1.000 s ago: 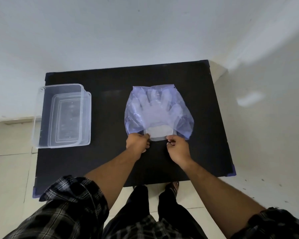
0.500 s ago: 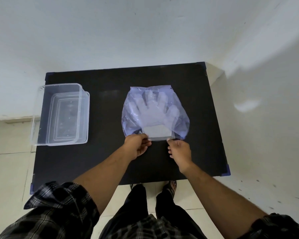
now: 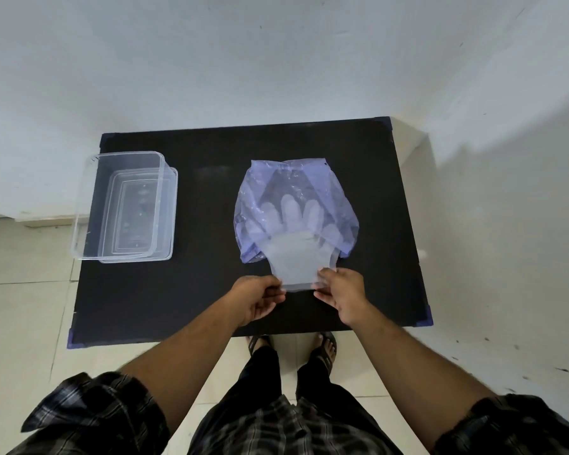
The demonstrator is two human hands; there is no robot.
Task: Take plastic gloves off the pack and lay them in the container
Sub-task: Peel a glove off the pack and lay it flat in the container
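Note:
A bluish see-through pack (image 3: 296, 182) lies in the middle of the black table (image 3: 211, 290). A stack of clear plastic gloves (image 3: 293, 257) sticks halfway out of its near opening, with the fingers still inside the pack. My left hand (image 3: 258, 298) pinches the left corner of the gloves' cuff. The right corner is pinched by my right hand (image 3: 340, 292). A clear rectangular container (image 3: 86, 205) stands on the table's left side, with nothing visible inside.
White walls stand close behind and to the right of the table. The table's near edge runs just below my hands, and my sandalled feet (image 3: 293, 346) show on the tiled floor beneath it.
Both hands have drawn the gloves' cuff toward me, so more of the stack now lies outside the pack. The pack's far part has gone flat.

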